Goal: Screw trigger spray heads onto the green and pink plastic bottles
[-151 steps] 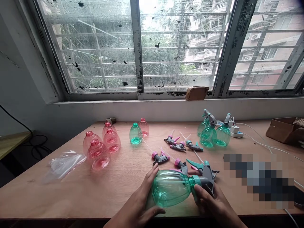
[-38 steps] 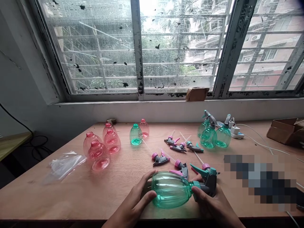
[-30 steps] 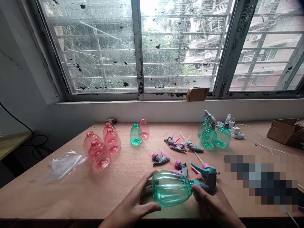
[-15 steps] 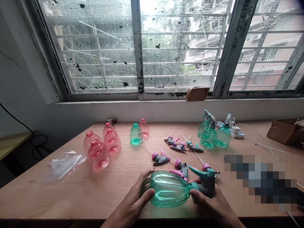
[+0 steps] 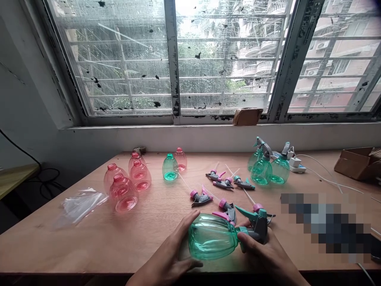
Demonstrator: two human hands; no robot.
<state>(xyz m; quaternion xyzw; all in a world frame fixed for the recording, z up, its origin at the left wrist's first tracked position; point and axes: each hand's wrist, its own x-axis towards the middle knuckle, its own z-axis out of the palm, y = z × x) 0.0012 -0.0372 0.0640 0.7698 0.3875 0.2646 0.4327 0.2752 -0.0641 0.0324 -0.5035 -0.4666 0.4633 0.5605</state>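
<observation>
A green spray bottle [image 5: 212, 237] lies sideways above the near edge of the table, its base to the left. My right hand [image 5: 262, 248] is closed around its collar, below the grey and teal trigger head [image 5: 260, 226]. Around the base, my left hand [image 5: 171, 252] is spread, fingers up at the far side and thumb low near the bottom; whether it touches the bottle is hard to tell. Just beyond lie several loose trigger heads with pink collars [image 5: 228, 207] and thin tubes; one loose trigger head has a teal collar [image 5: 244, 183].
Several pink bottles [image 5: 123, 194] stand at the left, beside clear plastic bags [image 5: 81, 204]. One open green bottle [image 5: 170, 169] stands at the back. Assembled green spray bottles [image 5: 262, 171] are back right, near a power strip [image 5: 297, 169], cables and a cardboard box [image 5: 357, 163].
My left hand has loosened and spread: its thumb has dropped off the bottle's side and its fingers have straightened. My right hand stays on the collar, and the bottle has barely moved.
</observation>
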